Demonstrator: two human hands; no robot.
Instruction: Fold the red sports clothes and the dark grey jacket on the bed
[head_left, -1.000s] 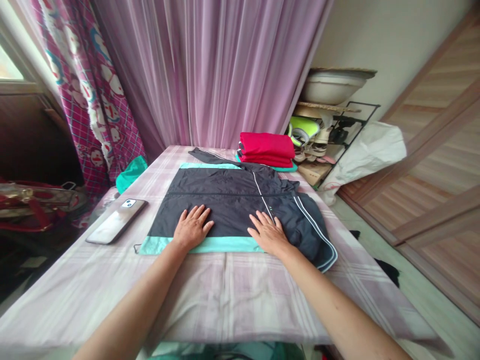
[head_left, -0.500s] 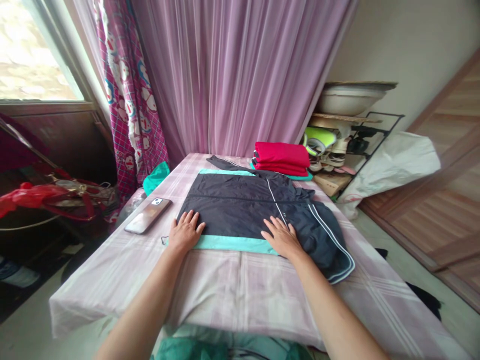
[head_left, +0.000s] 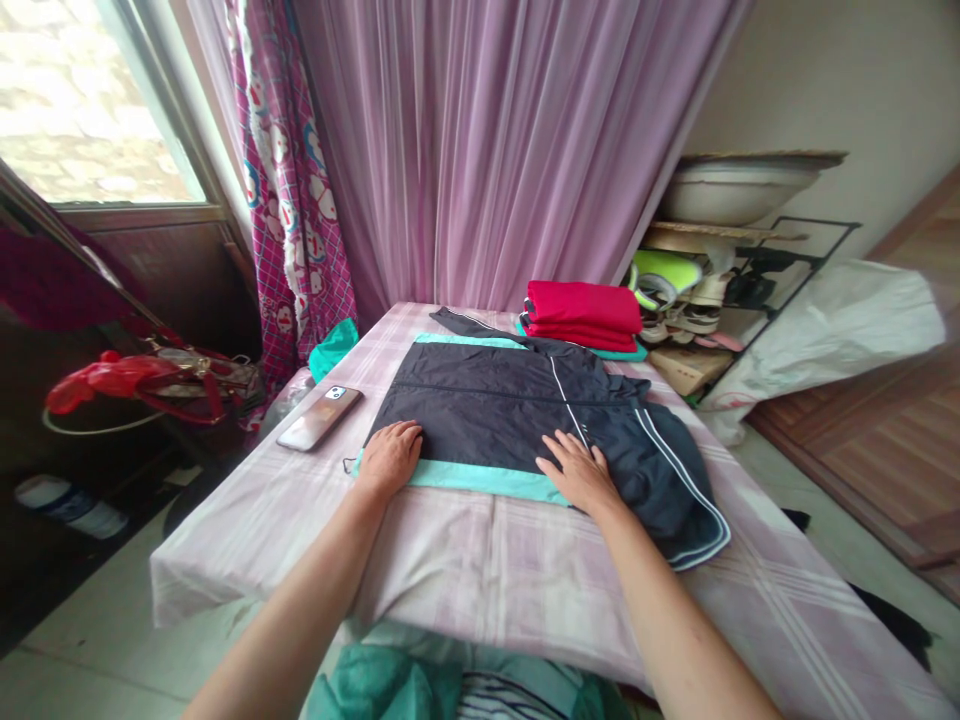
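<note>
A dark navy jacket (head_left: 480, 385) with mint-green side strips and white piping lies spread flat, a zipper line running along its middle. On its near left corner rests my left hand (head_left: 391, 456), palm down, fingers close together and slightly bent, with the thumb hidden. My right hand (head_left: 577, 470) lies flat with spread fingers over the near edge, by the white piping where the sleeve (head_left: 660, 480) begins. That sleeve is laid toward me on the right, and the other sleeve (head_left: 480, 328) stretches to the far left. Neither hand grips the cloth visibly.
A pink checked cloth (head_left: 465, 560) covers the table. A phone (head_left: 320, 418) lies left of the jacket. Folded red garments (head_left: 581, 312) are stacked at the back right. Beyond stand a pink curtain (head_left: 480, 150), a shoe rack (head_left: 795, 260) and a white sack (head_left: 847, 320).
My left hand's fingers have drawn together from a spread pose, and its thumb has gone out of sight. The right hand stays on the jacket. The whole view has shifted slightly.
</note>
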